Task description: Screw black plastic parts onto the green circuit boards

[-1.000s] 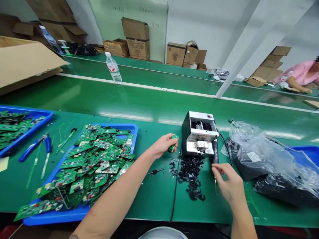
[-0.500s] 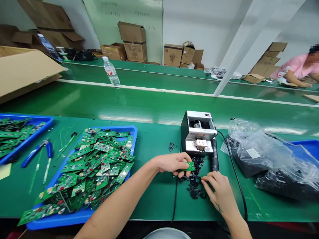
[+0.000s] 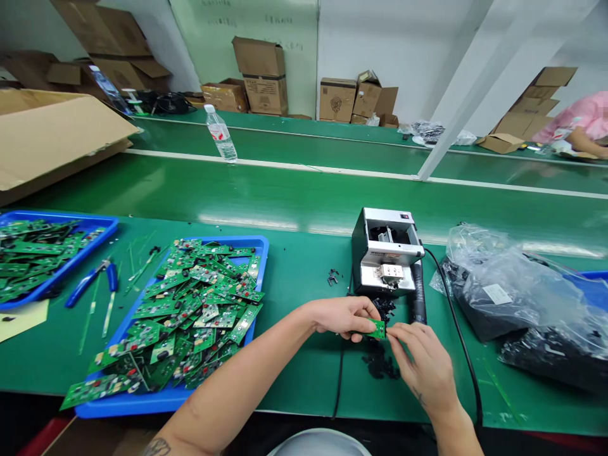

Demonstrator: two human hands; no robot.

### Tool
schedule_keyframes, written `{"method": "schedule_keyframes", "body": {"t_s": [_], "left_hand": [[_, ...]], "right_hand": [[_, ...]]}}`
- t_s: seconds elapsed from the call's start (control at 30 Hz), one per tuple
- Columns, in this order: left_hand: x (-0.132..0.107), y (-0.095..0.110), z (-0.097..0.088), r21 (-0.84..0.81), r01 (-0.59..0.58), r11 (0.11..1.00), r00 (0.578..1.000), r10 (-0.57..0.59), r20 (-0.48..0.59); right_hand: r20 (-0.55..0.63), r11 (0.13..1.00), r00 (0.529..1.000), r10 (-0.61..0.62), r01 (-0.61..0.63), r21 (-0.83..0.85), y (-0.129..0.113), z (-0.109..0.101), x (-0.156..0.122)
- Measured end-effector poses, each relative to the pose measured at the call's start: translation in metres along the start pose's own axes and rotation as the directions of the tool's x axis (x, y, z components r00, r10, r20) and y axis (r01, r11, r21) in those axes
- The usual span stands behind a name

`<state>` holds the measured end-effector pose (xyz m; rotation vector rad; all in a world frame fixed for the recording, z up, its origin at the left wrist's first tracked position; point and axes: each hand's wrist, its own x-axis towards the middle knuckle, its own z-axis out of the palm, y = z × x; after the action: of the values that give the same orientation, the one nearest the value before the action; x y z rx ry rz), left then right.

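Note:
My left hand (image 3: 344, 315) pinches a small green circuit board (image 3: 379, 329) above a heap of small black plastic parts (image 3: 377, 361) on the green bench. My right hand (image 3: 418, 362) meets the board's right end, its fingertips pinched together on a small piece I cannot make out. Just behind both hands stands a small grey machine (image 3: 387, 252) with a black cable (image 3: 456, 335) running past my right wrist.
A blue tray (image 3: 161, 399) heaped with green circuit boards lies left of my arm; a second one (image 3: 90, 225) is at the far left, with blue pliers (image 3: 92, 282) between. Clear bags of black parts (image 3: 517, 304) lie at right. A water bottle (image 3: 220, 134) stands beyond; a person in pink works far right.
My left hand brought the board from beside the machine down over the black parts. My right hand went to the heap, then rose to the board's right end.

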<state>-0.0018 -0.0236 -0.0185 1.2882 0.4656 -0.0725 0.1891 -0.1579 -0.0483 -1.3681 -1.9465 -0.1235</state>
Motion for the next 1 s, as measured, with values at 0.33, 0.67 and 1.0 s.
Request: {"method": "schedule_keyframes", "body": {"t_s": [0.33,0.67,1.0], "left_hand": [[-0.001,0.002,0.000,0.070,-0.070,0.995,0.998,0.070,-0.006],[-0.001,0.005,-0.001,0.002,-0.035,0.999,0.999,0.035,-0.028],[0.000,0.002,-0.001,0.016,-0.039,0.999,0.999,0.039,-0.002]], "right_hand": [[-0.059,0.995,0.998,0.000,0.005,0.097,-0.003,0.003,0.004],[-0.056,0.985,0.993,0.099,-0.090,0.150,0.004,0.010,0.001],[-0.035,0.966,0.989,0.145,-0.133,0.223,0.002,0.012,0.000]]}}
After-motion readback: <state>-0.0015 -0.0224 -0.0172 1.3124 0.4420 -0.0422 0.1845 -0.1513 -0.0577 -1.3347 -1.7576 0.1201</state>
